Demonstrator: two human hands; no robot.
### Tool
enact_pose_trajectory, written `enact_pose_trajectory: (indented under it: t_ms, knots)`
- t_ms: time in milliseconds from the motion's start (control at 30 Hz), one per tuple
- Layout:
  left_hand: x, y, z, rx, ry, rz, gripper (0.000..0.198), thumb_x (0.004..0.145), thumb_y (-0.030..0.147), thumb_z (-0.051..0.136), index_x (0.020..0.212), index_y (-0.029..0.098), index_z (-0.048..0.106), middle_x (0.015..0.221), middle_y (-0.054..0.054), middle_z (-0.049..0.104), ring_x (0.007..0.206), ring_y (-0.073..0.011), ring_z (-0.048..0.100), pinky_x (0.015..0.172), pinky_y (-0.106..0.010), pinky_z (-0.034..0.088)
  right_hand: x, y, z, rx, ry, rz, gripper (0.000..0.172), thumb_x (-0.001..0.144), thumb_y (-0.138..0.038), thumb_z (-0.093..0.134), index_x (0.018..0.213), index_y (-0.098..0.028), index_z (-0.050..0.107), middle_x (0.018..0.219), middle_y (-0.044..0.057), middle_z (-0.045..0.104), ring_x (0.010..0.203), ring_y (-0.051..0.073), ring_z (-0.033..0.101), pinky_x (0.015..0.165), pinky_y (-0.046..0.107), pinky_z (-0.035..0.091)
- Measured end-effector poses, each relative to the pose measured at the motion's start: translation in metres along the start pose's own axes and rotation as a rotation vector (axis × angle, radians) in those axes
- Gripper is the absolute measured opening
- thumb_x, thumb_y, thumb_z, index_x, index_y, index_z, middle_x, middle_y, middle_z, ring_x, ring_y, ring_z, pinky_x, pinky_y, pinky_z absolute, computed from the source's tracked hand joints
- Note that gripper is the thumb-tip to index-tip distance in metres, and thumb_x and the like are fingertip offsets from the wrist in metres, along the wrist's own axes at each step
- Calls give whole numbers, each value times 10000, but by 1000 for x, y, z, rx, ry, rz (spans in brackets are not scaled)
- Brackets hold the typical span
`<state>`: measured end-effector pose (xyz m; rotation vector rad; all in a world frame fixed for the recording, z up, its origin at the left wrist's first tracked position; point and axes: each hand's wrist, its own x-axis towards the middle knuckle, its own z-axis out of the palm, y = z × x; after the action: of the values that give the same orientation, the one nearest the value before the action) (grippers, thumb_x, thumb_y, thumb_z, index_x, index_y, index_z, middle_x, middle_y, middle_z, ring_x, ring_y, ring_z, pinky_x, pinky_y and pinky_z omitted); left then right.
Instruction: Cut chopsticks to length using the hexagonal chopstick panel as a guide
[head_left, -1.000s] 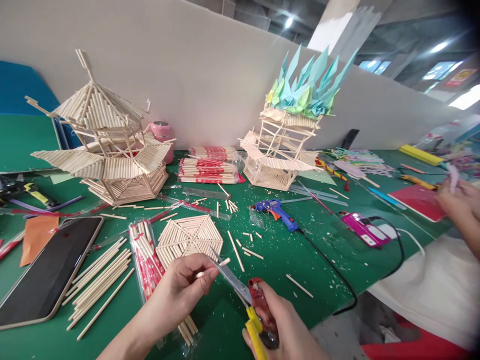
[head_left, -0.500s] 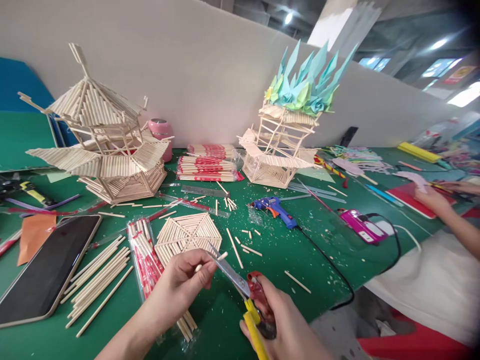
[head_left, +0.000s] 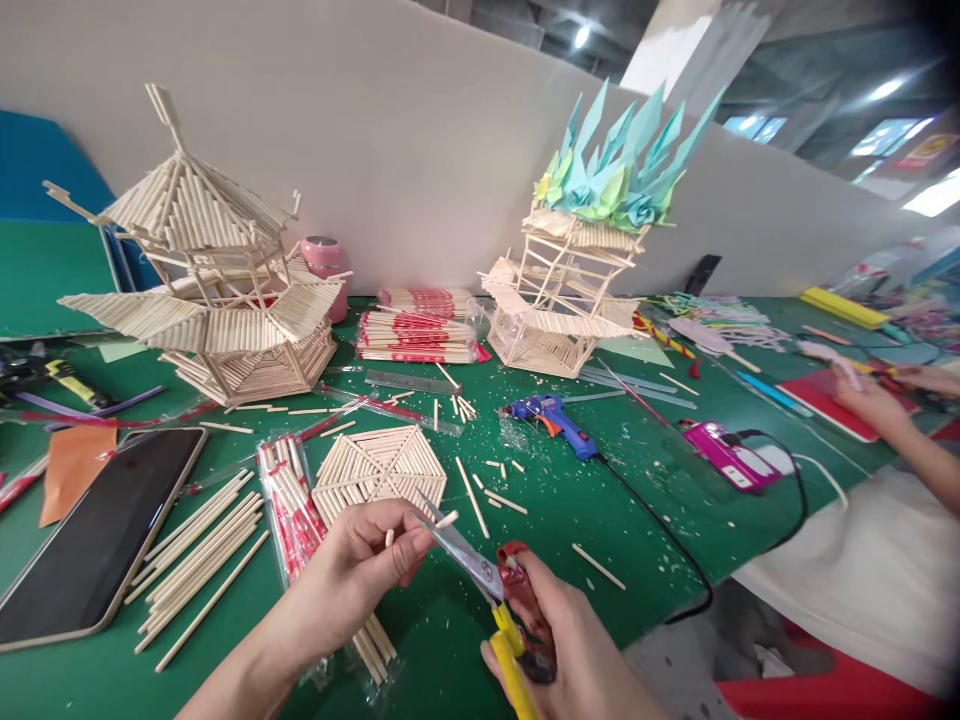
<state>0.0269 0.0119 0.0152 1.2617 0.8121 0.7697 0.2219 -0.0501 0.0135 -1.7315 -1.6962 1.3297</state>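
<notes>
Pinched in my left hand (head_left: 375, 560) is a short wooden stick (head_left: 448, 519), its end poking out past my fingertips. My right hand (head_left: 570, 630) grips scissors (head_left: 480, 570) with yellow and red handles. Their blades lie open around the stick, close to my left thumb. Just beyond my left hand, a hexagonal panel of glued sticks (head_left: 379, 462) rests flat on the green table. Under my left forearm is a plastic packet of sticks (head_left: 289, 505) with red print, and loose sticks (head_left: 202, 560) lie to its left.
Two stick pavilions, one at left (head_left: 240, 330) and one with teal paper spikes (head_left: 559, 290), stand at the back. A blue glue gun (head_left: 551, 418) trails a black cord. A phone (head_left: 97, 540) lies at left. At far right is a co-worker's hand (head_left: 870, 400).
The whole view has shifted slightly to the right. Both hands keep nearly the same pose, with the scissors still around the stick.
</notes>
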Motion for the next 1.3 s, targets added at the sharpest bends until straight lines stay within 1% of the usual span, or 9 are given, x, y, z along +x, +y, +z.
enact_pose_trajectory:
  t_ms: [167,333,433,567,767,967,1100,1200,1300]
  knots:
    - [1,-5,2,135,60,0,334,822,437,471,630,167,510,552,53,367,519,-96,304,473,-231,224,-1,-2,3,-13,49,47,296,682,-225,569,946,-186,441,747,10,520,663,144,527,549,203,441]
    - [3,-7,3,56,94,-22,326,801,438,503,620,168,490,541,53,382,502,-86,292,454,-220,213,-5,-5,2,21,130,66,455,610,-230,626,1026,-190,444,839,32,519,735,165,536,626,229,464]
    - [2,-6,3,52,123,-4,308,798,420,519,630,162,514,530,55,385,492,-83,299,452,-218,225,-7,-8,1,-15,120,86,399,594,-183,630,957,-208,464,771,-2,493,669,137,497,559,198,418]
    - [0,-6,5,103,164,44,314,793,405,525,598,159,528,527,40,425,500,-91,348,465,-219,266,-8,-11,-1,-25,126,98,448,596,-169,629,1001,-211,442,757,-16,476,618,115,465,536,187,397]
    - [-1,-6,6,130,213,65,307,787,390,536,585,159,545,537,18,483,521,-104,401,479,-219,301,-8,-15,-7,-81,57,72,464,616,-219,634,1036,-204,438,793,8,532,683,148,523,600,213,436]
    - [2,-1,0,112,296,61,334,814,400,504,576,166,513,506,37,449,495,-92,371,468,-211,291,-11,-10,-11,-100,115,57,514,638,-278,627,1107,-191,436,843,40,565,740,185,567,661,267,467]
    - [2,-6,1,194,279,74,289,814,382,502,654,151,571,528,33,449,506,-98,381,465,-210,305,-11,-10,-13,-59,128,26,542,637,-292,628,1135,-191,438,834,38,567,741,188,569,660,267,469]
    - [2,-10,4,274,290,118,258,809,348,501,671,147,586,549,23,464,513,-103,394,461,-207,322,-9,-14,-13,-50,134,48,502,629,-267,624,1095,-195,451,849,39,555,756,188,552,672,270,458]
    - [1,-10,6,384,289,179,235,820,304,483,680,150,592,562,8,504,522,-108,424,467,-204,345,-7,-19,-11,-3,56,49,384,646,-248,614,998,-195,471,750,-5,494,650,142,495,582,221,431]
